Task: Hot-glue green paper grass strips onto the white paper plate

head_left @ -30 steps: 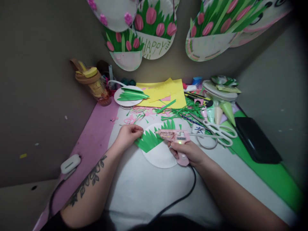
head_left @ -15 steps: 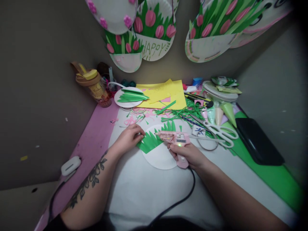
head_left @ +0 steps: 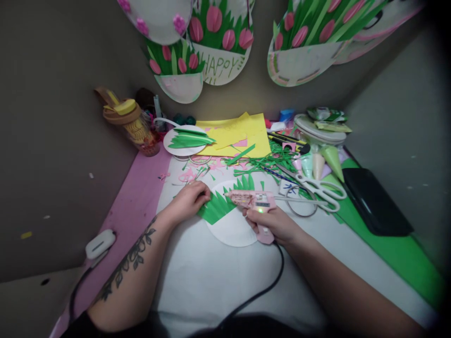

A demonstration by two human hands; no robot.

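Note:
A white paper plate (head_left: 230, 228) lies on the white table sheet in front of me. A green paper grass strip (head_left: 214, 210) with pointed blades lies across the plate's upper left part. My left hand (head_left: 188, 199) presses the strip's left end down with its fingertips. My right hand (head_left: 273, 223) grips a pink hot glue gun (head_left: 255, 202). The gun's nozzle points left, just above the grass strip, and a green light glows on its body. A black cord (head_left: 260, 291) runs from the gun toward me.
White scissors (head_left: 317, 190), green paper scraps (head_left: 271, 164) and yellow paper sheets (head_left: 243, 134) lie behind the plate. Another plate with green leaves (head_left: 185, 139) and a yellow-lidded bottle (head_left: 128, 119) stand at back left. A black tray (head_left: 375, 206) sits right. Tulip plates (head_left: 220, 42) hang above.
My left hand has closed in slightly on the strip's left end. The glue gun stays in about the same spot over the strip. The view has shifted a little.

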